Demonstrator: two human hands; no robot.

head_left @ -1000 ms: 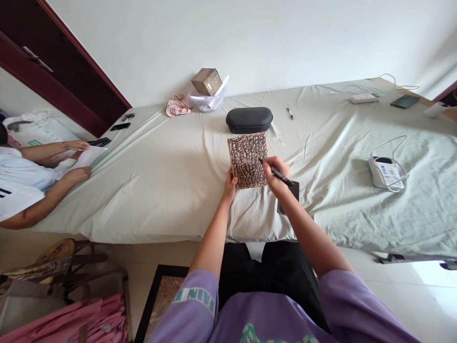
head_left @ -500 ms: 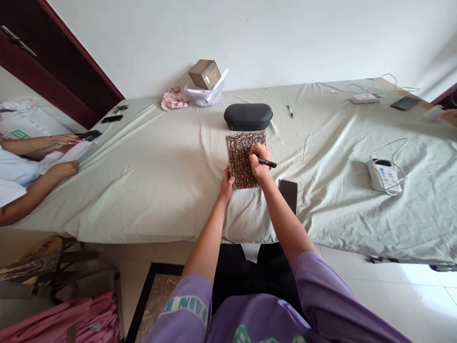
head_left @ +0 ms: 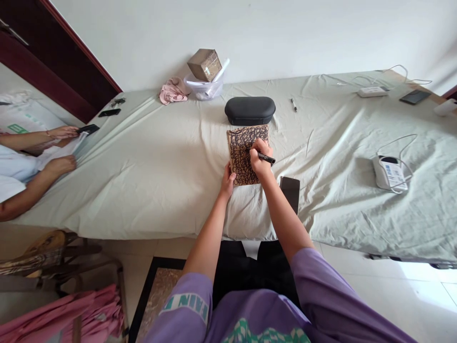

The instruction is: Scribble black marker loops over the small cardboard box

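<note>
A brown card point(head_left: 240, 150) covered in black scribbled loops lies on the cloth-covered table point(head_left: 160, 166) in front of me. My right hand point(head_left: 260, 161) is closed round a black marker point(head_left: 266, 158), its tip on the card's middle. My left hand point(head_left: 227, 178) pins the card's near left corner, thumb on the card. A dark phone point(head_left: 290, 191) lies flat just right of my right forearm. A black oval case point(head_left: 250, 110) sits right behind the card.
At the far edge stand a clear tub point(head_left: 204, 89) with a small cardboard box point(head_left: 204, 64) on it and a pink cloth point(head_left: 173, 91). A white device with cable point(head_left: 388, 172) lies at the right. Another person's hands point(head_left: 60, 164) rest on papers at the left.
My right hand moved left from the card's right edge onto its middle with the marker; the phone that it hid now shows. My left hand stayed at the corner.
</note>
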